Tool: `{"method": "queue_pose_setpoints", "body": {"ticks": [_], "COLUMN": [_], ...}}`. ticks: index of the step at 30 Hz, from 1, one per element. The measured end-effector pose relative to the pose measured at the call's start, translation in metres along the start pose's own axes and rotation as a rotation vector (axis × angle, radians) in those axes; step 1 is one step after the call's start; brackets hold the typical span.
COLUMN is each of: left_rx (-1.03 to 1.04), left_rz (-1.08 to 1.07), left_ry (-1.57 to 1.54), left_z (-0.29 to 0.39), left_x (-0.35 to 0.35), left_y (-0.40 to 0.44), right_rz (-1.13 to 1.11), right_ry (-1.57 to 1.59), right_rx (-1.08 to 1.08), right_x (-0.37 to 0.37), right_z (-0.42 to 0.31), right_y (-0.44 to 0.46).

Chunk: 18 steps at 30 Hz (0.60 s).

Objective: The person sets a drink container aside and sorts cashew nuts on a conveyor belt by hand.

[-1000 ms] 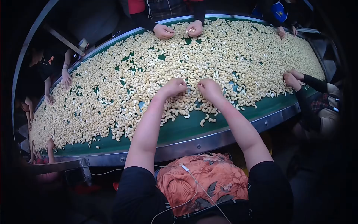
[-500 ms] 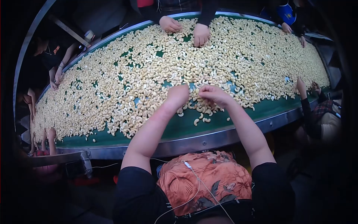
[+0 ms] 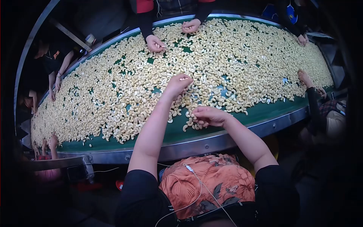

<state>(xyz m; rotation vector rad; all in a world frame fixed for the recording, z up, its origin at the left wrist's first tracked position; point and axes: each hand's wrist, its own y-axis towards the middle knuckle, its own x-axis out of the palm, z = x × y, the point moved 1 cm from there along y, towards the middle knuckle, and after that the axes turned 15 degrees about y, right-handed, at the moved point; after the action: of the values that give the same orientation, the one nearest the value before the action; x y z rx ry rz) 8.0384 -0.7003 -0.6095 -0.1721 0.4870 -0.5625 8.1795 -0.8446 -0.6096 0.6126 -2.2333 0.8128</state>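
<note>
Pale cashew nuts (image 3: 211, 56) lie spread in a dense layer over a green belt (image 3: 261, 113). My left hand (image 3: 178, 85) is closed at the middle of the layer, with a pale nut showing at its curled fingertips. Lower and to its right, my right hand (image 3: 208, 115) is beside the near edge of the nuts, its fingers curled with pale nuts showing at the thumb and fingertips. The undersides of both hands are hidden.
A metal rail (image 3: 211, 143) borders the belt in front of me. Across it, a person's two hands (image 3: 155, 44) hold nuts. Other people's hands are over the belt at the left, lower left, right and far right. A thin cable (image 3: 200, 181) hangs over my apron (image 3: 211, 178).
My left hand has moved slightly up and my right hand down toward the near edge, so they are farther apart. The hands opposite have spread apart. The nuts have shifted left.
</note>
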Motion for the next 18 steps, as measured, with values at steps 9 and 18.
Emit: {"method": "queue_pose_setpoints", "body": {"ticks": [9, 18], "left_rx": [0.133, -0.028], "left_rz": [0.142, -0.025], "left_ry": [0.977, -0.805], "left_z": [0.014, 0.030], "left_x": [0.034, 0.039], "left_y": [0.057, -0.001], "right_rz": [0.626, 0.664], "right_ry": [-0.513, -1.511], "right_rx": [-0.431, -0.466], "right_x": [-0.072, -0.100], "right_z": [-0.042, -0.060], "right_y": [-0.033, 0.010]}}
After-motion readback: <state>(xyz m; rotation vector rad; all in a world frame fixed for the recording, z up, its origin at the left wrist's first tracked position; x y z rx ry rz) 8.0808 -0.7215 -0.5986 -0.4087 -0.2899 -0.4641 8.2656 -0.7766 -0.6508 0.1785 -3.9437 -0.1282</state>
